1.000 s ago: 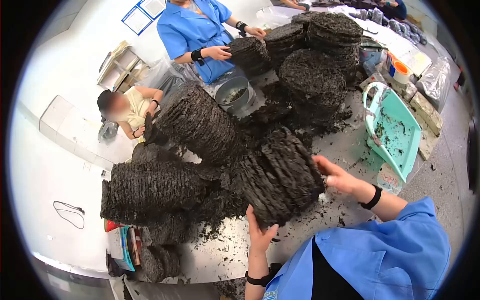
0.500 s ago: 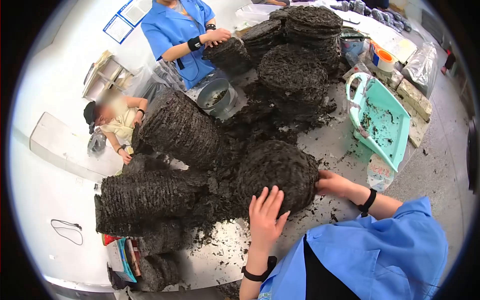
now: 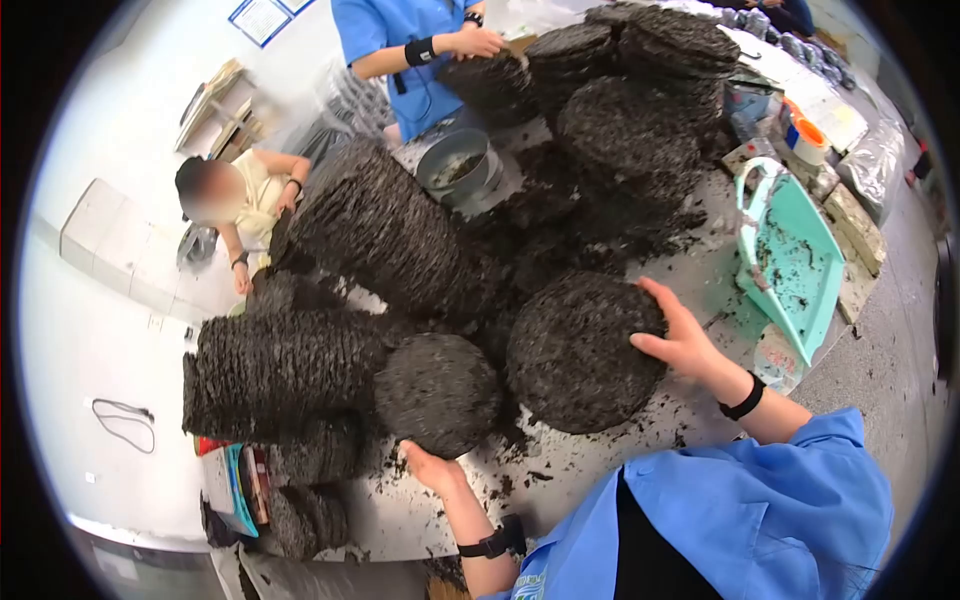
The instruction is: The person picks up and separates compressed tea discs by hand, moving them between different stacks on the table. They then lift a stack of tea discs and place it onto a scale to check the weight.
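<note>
A dark round seaweed cake (image 3: 437,395), rough and flaky, stands with its flat face toward me at the end of a stack lying on its side (image 3: 290,375). My left hand (image 3: 435,468) grips its lower edge, with most fingers hidden behind it. A wider round seaweed cake (image 3: 585,352) is tilted up to the right of it. My right hand (image 3: 690,335) holds its right edge, thumb on the near face and fingers at the rim. The two cakes are slightly apart.
Large seaweed stacks (image 3: 385,225) crowd the table (image 3: 400,515), with loose crumbs around. A green dustpan (image 3: 800,245) lies at right, near orange tape (image 3: 808,138). A metal bowl (image 3: 455,165) sits farther back. One co-worker's hands (image 3: 475,42) touch a stack; another person (image 3: 250,195) works at left.
My hands have moved apart from one round mass. The left hand moved left and down to the smaller cake; the right hand now holds the wider cake tilted up. The view has shifted.
</note>
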Tool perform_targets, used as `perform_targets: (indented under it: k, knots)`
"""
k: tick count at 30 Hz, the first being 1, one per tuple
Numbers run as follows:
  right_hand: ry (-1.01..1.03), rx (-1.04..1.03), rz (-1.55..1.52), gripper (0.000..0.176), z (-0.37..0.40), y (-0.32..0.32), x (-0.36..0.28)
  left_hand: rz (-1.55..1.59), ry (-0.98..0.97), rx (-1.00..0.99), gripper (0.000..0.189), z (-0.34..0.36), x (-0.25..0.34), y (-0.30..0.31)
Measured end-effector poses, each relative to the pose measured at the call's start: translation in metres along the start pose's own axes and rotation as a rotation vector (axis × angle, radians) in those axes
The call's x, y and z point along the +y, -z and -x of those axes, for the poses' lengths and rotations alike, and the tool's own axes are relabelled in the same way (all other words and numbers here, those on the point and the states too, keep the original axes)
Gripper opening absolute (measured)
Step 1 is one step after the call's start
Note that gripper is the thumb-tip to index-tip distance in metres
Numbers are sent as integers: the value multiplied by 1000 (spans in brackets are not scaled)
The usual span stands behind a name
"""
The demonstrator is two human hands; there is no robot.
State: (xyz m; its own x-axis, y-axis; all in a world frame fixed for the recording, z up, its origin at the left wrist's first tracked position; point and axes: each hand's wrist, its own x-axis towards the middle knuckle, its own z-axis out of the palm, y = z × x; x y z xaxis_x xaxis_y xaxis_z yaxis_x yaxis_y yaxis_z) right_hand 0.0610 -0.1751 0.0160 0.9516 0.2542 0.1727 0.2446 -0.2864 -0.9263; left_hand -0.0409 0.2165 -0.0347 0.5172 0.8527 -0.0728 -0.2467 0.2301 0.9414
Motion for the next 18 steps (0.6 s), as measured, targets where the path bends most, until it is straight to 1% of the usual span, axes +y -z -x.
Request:
perform_targets:
  k: [1, 2, 3, 5, 6, 7, 8, 9, 10, 11, 13, 14, 15, 17, 18]
  knots:
    - [6, 20, 15, 77, 0, -1, 1, -26, 63, 4, 55, -7, -12, 16]
    - [-13, 1, 0, 77, -1, 0, -4, -483, -75, -46, 59, -20, -29, 42]
    - [-24, -4, -20, 75, -2, 0, -7, -858, -162, -5, 71, -1, -12, 22]
    - [-24, -5, -24, 72, -3, 2, -11, -1040, -665, -50, 83, 27, 10, -2]
    - [-33, 15, -2, 68, -2, 1, -18, -870, -649, -338, 86, 47, 24, -23]
    - [-25, -8, -4, 68, -3, 0, -19, -686, -619, -615, 88, 67, 39, -43]
    - [-27, 11, 4, 67, -3, -1, -20, -983, -713, -953, 87, 79, 50, -53]
    - [-26, 29, 13, 66, -3, -2, -21, -1025, -876, -1087, 88, 99, 49, -71]
    - [48, 38, 34, 59, -4, -4, -25, -1106, -957, -1244, 87, 109, 38, -80]
    - [62, 21, 27, 59, -7, -7, -25, -1042, -989, -1324, 82, 113, 30, -90]
    - [37, 89, -411, 51, -10, -8, -24, -922, -946, -1338, 80, 108, 23, -97]
    - [32, 55, -483, 48, -13, -3, -26, -921, -954, -1343, 80, 104, 25, -98]
    - [29, 66, -478, 48, -15, -2, -25, -881, -931, -1333, 78, 102, 29, -98]
    - [-45, 26, -428, 47, -16, 1, -19, -798, -867, -1309, 72, 95, 38, -96]
    - [-48, 32, -314, 48, -16, 2, -20, -710, -814, -1264, 64, 87, 47, -93]
